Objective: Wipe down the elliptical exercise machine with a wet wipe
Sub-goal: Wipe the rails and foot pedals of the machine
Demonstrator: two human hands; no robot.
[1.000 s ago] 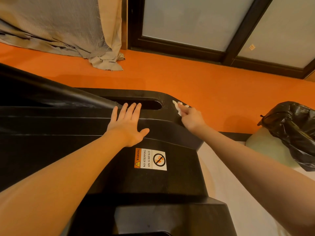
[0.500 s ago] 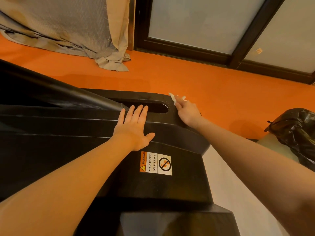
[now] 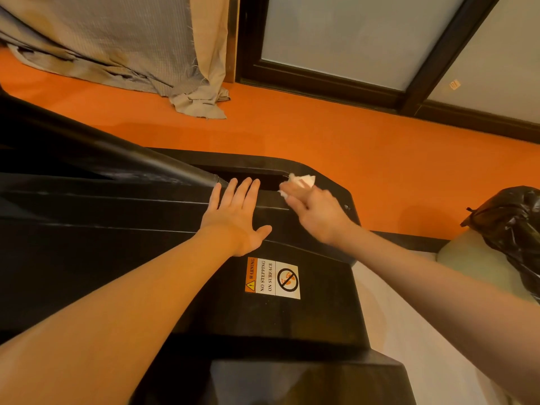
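The black housing of the elliptical machine (image 3: 263, 325) fills the lower middle of the head view, with a warning sticker (image 3: 273, 278) on its top face. My left hand (image 3: 236, 216) lies flat on the housing, fingers straight, just below a dark slot (image 3: 263, 178). My right hand (image 3: 315, 213) pinches a crumpled white wet wipe (image 3: 302, 181) and presses it against the housing at the slot's right end. A black arm of the machine (image 3: 117, 153) runs from the left into the slot.
Orange floor (image 3: 365, 159) surrounds the machine. A beige curtain (image 3: 131, 45) pools on the floor at the back left. Dark-framed glass doors (image 3: 350, 39) stand at the back. A bin with a black bag (image 3: 508, 226) sits at the right edge.
My right hand has slid the wipe leftward along the housing's far edge, from the right corner to the slot's right end. My left hand has stayed flat in place.
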